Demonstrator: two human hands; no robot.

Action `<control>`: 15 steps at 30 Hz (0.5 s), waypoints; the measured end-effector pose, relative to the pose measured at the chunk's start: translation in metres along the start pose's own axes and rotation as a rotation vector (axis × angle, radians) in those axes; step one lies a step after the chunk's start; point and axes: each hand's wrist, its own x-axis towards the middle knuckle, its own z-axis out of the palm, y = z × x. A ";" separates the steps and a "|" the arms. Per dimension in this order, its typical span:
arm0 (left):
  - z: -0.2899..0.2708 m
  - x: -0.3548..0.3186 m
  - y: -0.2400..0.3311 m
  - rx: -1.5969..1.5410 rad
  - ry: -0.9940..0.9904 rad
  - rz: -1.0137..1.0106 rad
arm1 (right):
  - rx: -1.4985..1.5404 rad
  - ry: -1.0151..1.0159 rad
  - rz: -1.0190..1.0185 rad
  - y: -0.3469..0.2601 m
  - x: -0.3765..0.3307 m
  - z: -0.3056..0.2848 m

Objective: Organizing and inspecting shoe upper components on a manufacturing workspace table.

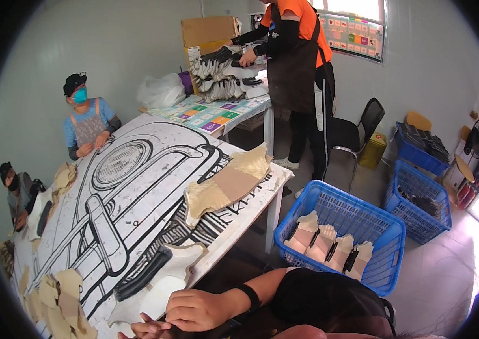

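At the lower edge, my right hand is closed, its fingers curled down; what they hold, if anything, is hidden. Just left of it, my left hand shows only some fingers, which are stretched and apart; the rest is cut off by the frame. Both hands are close together at the near table edge. Beside them lies a white shaped piece with a thick black strip along one side. My right wrist wears a black band.
Tan fabric pieces lie on the printed table, including a large one and a near-left pile. A blue basket at right holds several beige pieces. One person stands handling stacked pieces; two others work at left.
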 end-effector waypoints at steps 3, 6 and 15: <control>-0.001 0.004 -0.002 0.007 -0.046 0.032 | -0.018 -0.013 -0.011 0.002 0.000 0.001; -0.002 0.010 -0.016 -0.032 -0.117 0.171 | -0.005 -0.018 -0.004 0.002 0.000 0.001; -0.011 0.001 -0.009 -0.171 -0.263 0.197 | -0.010 -0.089 0.054 0.014 -0.002 0.005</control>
